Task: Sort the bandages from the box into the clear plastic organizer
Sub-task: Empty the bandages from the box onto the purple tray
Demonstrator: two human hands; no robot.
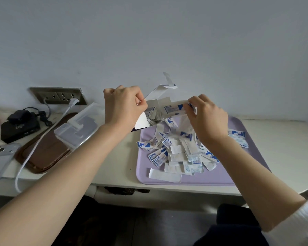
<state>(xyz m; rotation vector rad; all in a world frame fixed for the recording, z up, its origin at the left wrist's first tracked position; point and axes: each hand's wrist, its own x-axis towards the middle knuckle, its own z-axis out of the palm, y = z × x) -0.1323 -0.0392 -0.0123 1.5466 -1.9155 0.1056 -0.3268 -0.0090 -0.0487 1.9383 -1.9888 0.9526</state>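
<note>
Left hand [124,105]: fingers curled round the box [156,102], holding it up and tipped, mouth facing right above the far-left corner of the purple tray [167,181].
Right hand [206,118]: thumb and fingertips pinching one blue-and-white bandage [174,108], right at the box's mouth.
Box: flaps open, top flap sticking up (more wrapped strips are packed inside).
Heap [178,150]: loose bandages spread across the purple tray, under both hands.
Organizer [78,125]: clear plastic, left of the purple tray, sitting on a brown tray [43,157], apart from the heap.
Far left: phone [2,157], black device [20,126], white cable [34,150] running to the wall sockets [59,95].
</note>
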